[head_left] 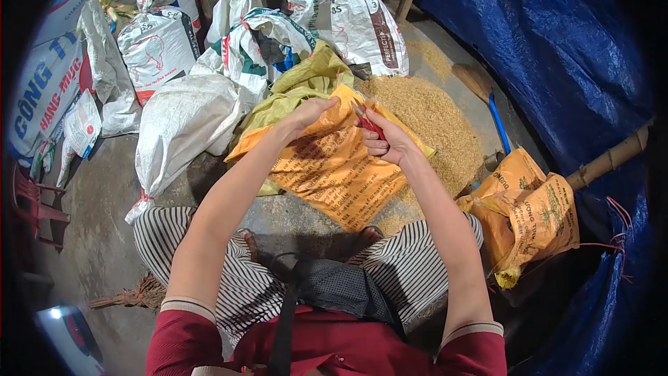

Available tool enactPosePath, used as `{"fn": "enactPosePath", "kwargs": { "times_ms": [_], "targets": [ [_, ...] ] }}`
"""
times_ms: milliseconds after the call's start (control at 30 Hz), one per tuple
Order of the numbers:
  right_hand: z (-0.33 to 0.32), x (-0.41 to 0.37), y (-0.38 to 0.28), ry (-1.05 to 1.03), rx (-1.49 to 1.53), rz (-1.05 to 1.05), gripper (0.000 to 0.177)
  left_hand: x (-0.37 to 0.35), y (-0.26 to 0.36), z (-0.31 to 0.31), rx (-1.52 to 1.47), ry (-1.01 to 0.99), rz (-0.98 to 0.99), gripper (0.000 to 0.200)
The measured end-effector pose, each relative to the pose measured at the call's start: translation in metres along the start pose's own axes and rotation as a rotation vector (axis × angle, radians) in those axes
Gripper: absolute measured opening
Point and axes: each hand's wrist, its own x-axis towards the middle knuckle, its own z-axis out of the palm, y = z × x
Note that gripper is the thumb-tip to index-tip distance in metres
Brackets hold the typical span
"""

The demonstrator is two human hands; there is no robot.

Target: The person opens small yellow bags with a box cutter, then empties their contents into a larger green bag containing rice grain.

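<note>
At twelve o'clock, the orange sack (344, 177) looks light, limp, perhaps slippery; I'd hold its upper edge, where my left hand (311, 115) pinches toward eleven. Toward two, my right hand (392, 142) curls around a red-handled tool (368, 122).

Two hands (311, 118) (395, 145), one red tool (371, 125) and one grain heap (442, 122) show.

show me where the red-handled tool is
In the head view, the red-handled tool is right of centre, in the right hand, near the top of the orange sack.
</note>
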Motion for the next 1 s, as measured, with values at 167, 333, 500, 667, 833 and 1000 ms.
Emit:
{"fn": "enactPosePath", "kwargs": {
  "times_ms": [167,333,500,667,833,1000],
  "targets": [
    [-0.013,0.005,0.001,-0.141,0.121,0.034,0.035,-0.015,0.012,0.006,0.11,-0.084,0.075,0.062],
    [-0.007,0.007,0.004,-0.14,0.096,0.002,0.035,-0.03,0.02,0.018,0.118,0.084,0.058,0.052],
    [0.01,0.009,0.004,0.046,-0.134,-0.129,0.032,-0.032,0.022,0.013,0.063,-0.045,0.086,0.055],
    [0.014,0.016,0.001,0.118,-0.163,-0.181,0.029,-0.025,0.021,0.013,0.129,0.037,0.077,0.055],
    [0.021,0.017,-0.003,0.19,-0.192,-0.194,0.026,-0.039,0.034,0.019,0.126,0.071,0.037,0.059],
    [0.022,0.015,-0.01,0.171,-0.187,-0.227,0.025,-0.04,0.046,0.016,0.126,0.08,0.026,0.061]
  ]
}}
